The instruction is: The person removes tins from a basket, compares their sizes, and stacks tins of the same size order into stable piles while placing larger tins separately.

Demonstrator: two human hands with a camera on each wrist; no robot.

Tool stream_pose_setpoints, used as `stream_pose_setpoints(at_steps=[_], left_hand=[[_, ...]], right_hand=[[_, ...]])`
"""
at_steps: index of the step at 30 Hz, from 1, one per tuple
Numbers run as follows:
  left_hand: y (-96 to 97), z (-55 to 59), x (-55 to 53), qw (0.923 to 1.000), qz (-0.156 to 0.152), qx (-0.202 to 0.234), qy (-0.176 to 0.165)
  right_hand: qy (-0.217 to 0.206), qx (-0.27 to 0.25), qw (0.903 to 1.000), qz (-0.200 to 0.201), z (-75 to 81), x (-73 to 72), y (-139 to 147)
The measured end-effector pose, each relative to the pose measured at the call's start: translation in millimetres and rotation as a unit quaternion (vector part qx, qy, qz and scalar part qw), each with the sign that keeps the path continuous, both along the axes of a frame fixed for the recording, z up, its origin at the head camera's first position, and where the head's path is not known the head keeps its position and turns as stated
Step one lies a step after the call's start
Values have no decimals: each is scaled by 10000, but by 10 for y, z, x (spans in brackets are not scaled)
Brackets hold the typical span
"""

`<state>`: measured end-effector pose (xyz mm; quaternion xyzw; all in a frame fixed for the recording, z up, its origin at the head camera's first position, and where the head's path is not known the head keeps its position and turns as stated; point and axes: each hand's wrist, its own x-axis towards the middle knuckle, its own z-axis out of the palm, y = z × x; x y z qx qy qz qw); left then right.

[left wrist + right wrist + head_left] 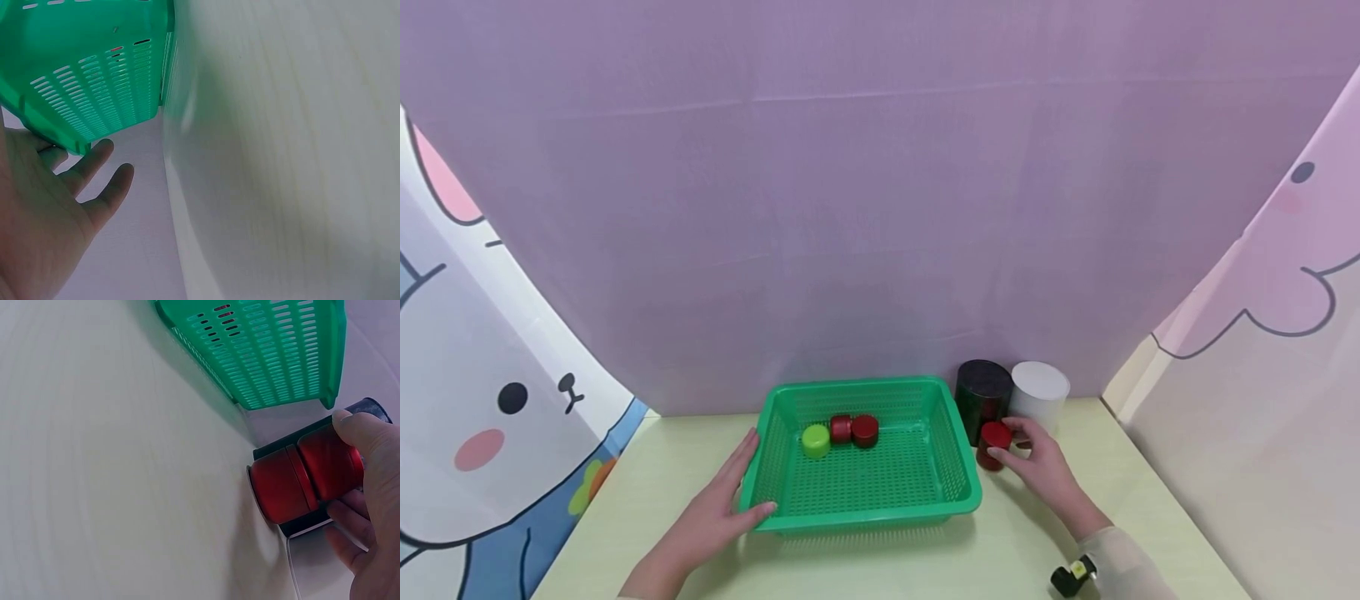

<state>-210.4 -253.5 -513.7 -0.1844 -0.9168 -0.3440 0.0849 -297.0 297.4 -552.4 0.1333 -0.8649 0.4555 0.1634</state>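
The red container (992, 450) is standing upright on the pale surface (1000, 554), to the right of the green basket (865, 520), just in front of the black canister (983, 379) and near the white canister (1040, 382). From where I'm watching, the right hand (1045, 468) is grasping it: the thumb is pressing one side of the upper part while the fingers are reaching round the other. A seam is dividing the red body in two, and I'm not able to tell whether it is marking a lid or a second stacked piece. The left hand (711, 512) is bracing the basket's left end, its thumb resting at the front corner, its fingers lying extended along the side rather than clenching. Inside, a green piece (816, 442) is sitting beside a red piece (841, 429) and a darker red piece (866, 431). To my eye, the step in hand is securing the container. The next move would be calling for an even lift, clear of the black canister, and, if the basket is receiving it, enough height over the right rim.
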Motion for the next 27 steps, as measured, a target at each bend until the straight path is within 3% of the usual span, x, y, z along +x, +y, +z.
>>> stream_pose_setpoints(at_steps=[7, 14, 20, 27], left_hand=[[18, 24, 18, 10000, -2, -6, 55], [12, 15, 9, 10000, -35, 43, 6], [3, 5, -2, 10000, -16, 15, -21], [-7, -10, -4, 10000, -23, 37, 24]], right_hand=[[675, 76, 9977, 31, 54, 24, -21], [1322, 111, 9911, -105, 225, 7, -57], [1412, 137, 9898, 110, 408, 7, -140], [1183, 341, 9891, 801, 638, -4, -335]])
